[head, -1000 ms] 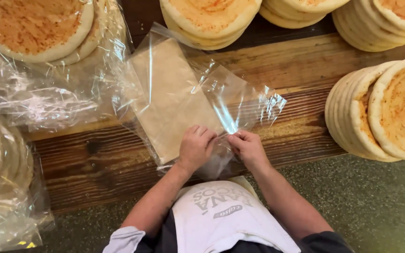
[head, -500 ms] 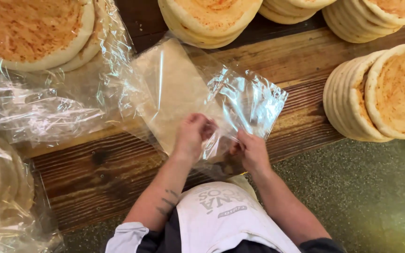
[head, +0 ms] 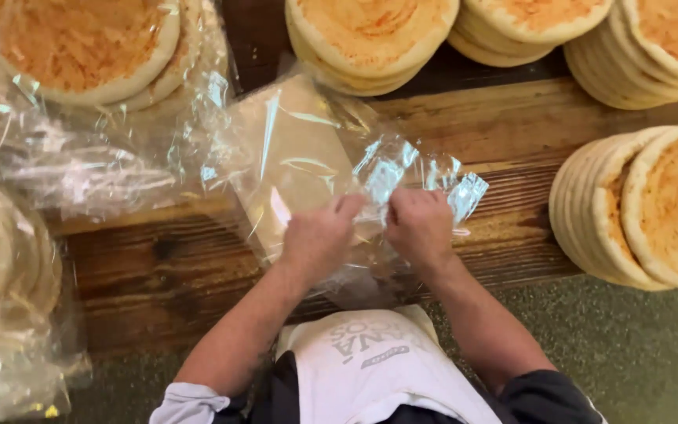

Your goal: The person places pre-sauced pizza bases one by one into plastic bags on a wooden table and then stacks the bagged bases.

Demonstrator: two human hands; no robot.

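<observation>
A stack of clear plastic bags (head: pixel 292 165) lies on the wooden table (head: pixel 158 275) in front of me. My left hand (head: pixel 319 235) and my right hand (head: pixel 419 226) sit close together over the near edge of the stack. Each pinches a side of the top bag's crumpled mouth (head: pixel 402 169), which bunches up between and just beyond the fingers. The flat, tan-looking part of the bags stretches away to the upper left of my hands.
Stacks of round flatbreads stand at the back (head: pixel 370 39) and at the right (head: pixel 653 204). Bagged flatbreads lie at the upper left (head: pixel 88 55) and lower left (head: pixel 1 267). A speckled floor shows beyond the table's near edge (head: pixel 653 353).
My hands have shifted slightly to the right along the bag's edge and drawn closer together, and the crumpled mouth of the top bag has lifted and bunched more.
</observation>
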